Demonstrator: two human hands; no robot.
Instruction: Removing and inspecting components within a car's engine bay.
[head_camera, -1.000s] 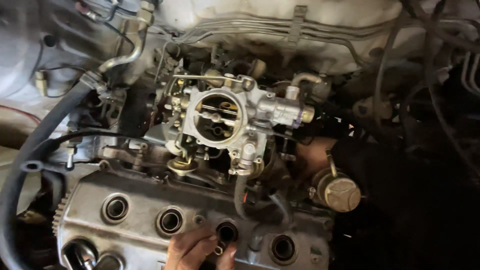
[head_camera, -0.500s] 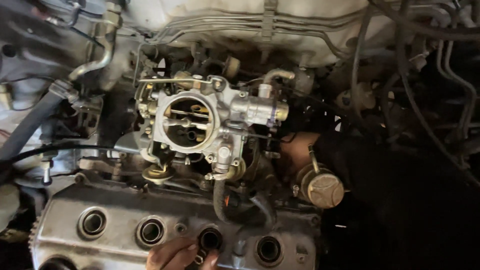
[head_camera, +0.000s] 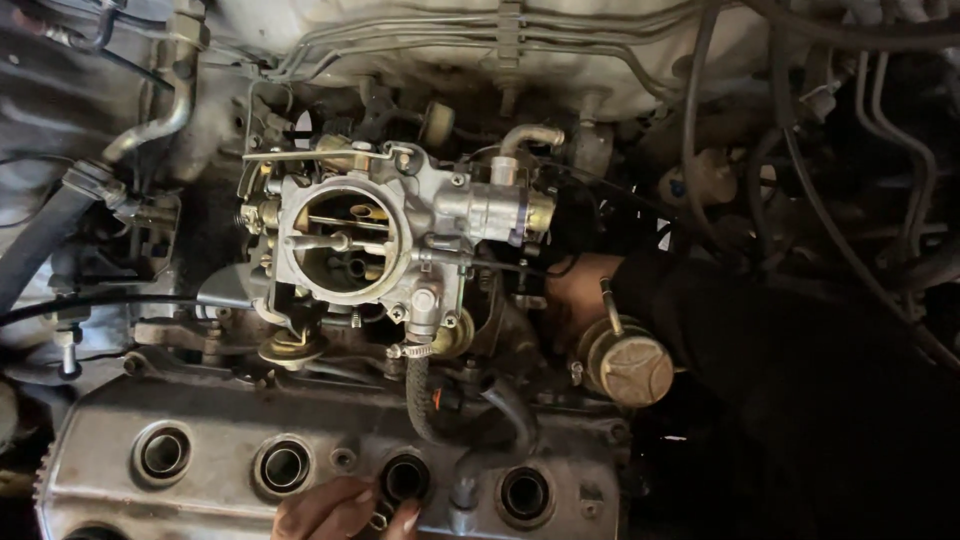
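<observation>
Left hand (head_camera: 335, 512) sits at the bottom edge of view, resting on the engine's metal valve cover (head_camera: 220, 430). Fingertips (head_camera: 408, 517) touch the rim of the third plug hole (head_camera: 405, 478), counting from the left. A small metal ring-like piece (head_camera: 378, 520) lies between the fingers; too small to say what it is. Fingers are curled loosely, not clamped on anything I can confirm.

Right hand (head_camera: 575, 298) is up and to the right of the left one, pushed in behind the carburetor (head_camera: 380, 245) on its right side. Only the knuckles and part of the back show; a dark sleeve (head_camera: 720, 330) covers the arm. Fingers are buried behind the carburetor body and hoses, so I cannot tell whether that hand is closed on anything.

Just below and right of the right hand: a round brass-coloured canister (head_camera: 628, 365), touching or nearly touching the wrist. Between the two hands: a black rubber hose (head_camera: 425, 405) that drops from the carburetor base and curves toward the valve cover, ending just above the left fingertips. Carburetor throat faces up, open, its flap shaft visible across it.
</observation>
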